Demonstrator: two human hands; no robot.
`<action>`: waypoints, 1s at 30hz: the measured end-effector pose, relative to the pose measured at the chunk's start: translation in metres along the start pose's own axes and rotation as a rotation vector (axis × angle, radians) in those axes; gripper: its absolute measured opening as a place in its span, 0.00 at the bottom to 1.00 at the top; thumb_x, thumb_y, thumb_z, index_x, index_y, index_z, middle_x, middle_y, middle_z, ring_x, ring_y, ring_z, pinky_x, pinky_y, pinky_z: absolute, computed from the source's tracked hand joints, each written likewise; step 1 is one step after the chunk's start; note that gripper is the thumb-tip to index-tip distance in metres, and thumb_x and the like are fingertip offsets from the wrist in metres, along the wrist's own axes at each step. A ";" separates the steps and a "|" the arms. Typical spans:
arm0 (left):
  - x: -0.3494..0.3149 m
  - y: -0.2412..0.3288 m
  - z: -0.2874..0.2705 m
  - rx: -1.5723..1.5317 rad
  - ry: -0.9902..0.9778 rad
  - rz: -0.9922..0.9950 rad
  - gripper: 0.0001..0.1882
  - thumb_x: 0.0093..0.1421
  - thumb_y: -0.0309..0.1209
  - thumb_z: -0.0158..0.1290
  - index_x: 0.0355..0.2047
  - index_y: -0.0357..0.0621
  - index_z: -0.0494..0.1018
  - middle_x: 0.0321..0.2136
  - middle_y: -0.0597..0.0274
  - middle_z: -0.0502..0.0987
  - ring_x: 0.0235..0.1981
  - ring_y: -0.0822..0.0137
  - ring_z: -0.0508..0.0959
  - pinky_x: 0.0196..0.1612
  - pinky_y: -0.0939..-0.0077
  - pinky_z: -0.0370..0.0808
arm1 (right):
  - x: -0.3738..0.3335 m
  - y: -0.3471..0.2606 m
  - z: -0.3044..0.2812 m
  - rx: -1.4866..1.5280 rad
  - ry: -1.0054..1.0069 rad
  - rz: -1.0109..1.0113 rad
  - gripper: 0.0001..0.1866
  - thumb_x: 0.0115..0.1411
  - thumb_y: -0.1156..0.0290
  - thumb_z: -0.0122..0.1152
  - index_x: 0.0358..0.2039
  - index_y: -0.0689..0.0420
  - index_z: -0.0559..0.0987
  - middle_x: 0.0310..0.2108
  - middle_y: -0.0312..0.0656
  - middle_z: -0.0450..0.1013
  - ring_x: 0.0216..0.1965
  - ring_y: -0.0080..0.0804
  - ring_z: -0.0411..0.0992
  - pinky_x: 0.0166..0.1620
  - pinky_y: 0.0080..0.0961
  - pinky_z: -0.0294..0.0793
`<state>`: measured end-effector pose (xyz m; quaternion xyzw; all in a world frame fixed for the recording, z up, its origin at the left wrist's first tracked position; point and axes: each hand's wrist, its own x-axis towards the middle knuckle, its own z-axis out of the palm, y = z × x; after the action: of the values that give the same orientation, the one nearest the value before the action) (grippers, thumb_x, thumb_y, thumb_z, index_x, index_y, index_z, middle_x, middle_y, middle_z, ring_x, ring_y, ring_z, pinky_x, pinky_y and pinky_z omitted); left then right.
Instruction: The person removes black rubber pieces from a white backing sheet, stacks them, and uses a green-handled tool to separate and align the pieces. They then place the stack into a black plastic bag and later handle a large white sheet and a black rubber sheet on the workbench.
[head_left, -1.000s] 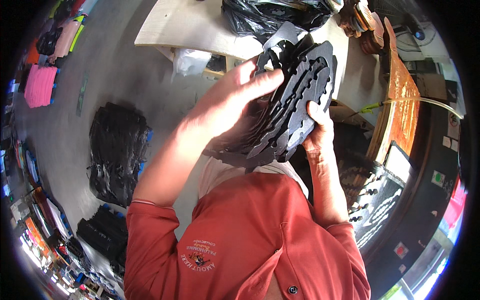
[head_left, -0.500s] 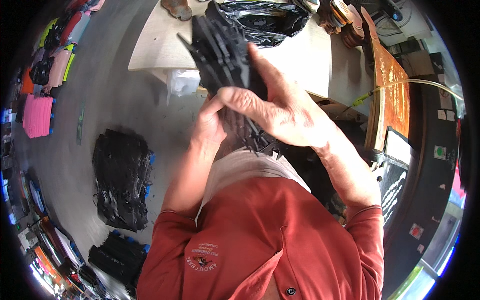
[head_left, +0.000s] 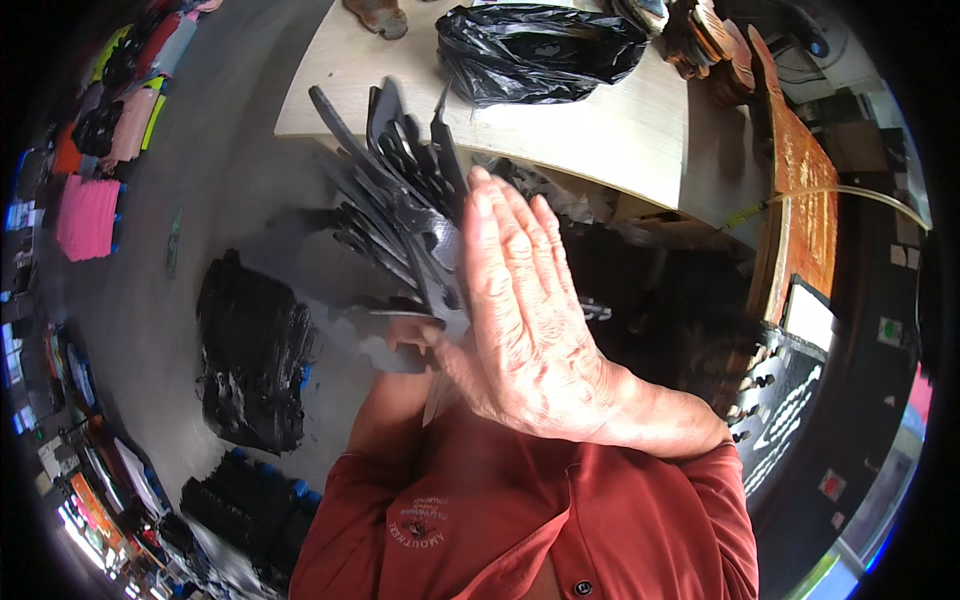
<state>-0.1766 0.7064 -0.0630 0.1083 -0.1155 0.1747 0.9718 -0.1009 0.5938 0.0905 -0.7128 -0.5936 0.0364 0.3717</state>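
Note:
A loose bundle of thin black flat pieces (head_left: 400, 200), fanned out at its far end, is held up in front of my body. My left hand (head_left: 410, 335) grips its near end from beneath; most of that hand is hidden behind the pieces and my right hand. My right hand (head_left: 535, 310) lies along the bundle's right side, fingers stretched straight and close together, its thumb towards the near end. Some pieces at the left are smeared by motion. What the pieces are cannot be made out.
Ahead stands a pale table (head_left: 570, 125) carrying an open black plastic bag (head_left: 540, 60) and a brown piece (head_left: 378, 15). Black stacks (head_left: 255, 355) lie on the floor at left, pink sheets (head_left: 88, 218) beyond. An orange-brown board (head_left: 805, 190) stands at right.
The bundle has spread into a fan and come lower, away from the table. My right hand has turned from reaching over it to lying flat along its right side.

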 end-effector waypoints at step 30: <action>0.126 -0.081 -0.003 -0.243 0.117 -0.136 0.27 0.78 0.45 0.35 0.73 0.54 0.57 0.74 0.40 0.51 0.75 0.40 0.52 0.73 0.45 0.61 | -0.023 0.200 -0.079 0.677 0.017 0.128 0.15 0.61 0.82 0.57 0.48 0.72 0.80 0.37 0.55 0.76 0.36 0.50 0.78 0.39 0.38 0.80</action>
<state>-0.0320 0.6727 -0.0468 -0.0127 -0.0714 0.0991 0.9924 0.0950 0.5317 0.0237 -0.5851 -0.4988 0.2487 0.5892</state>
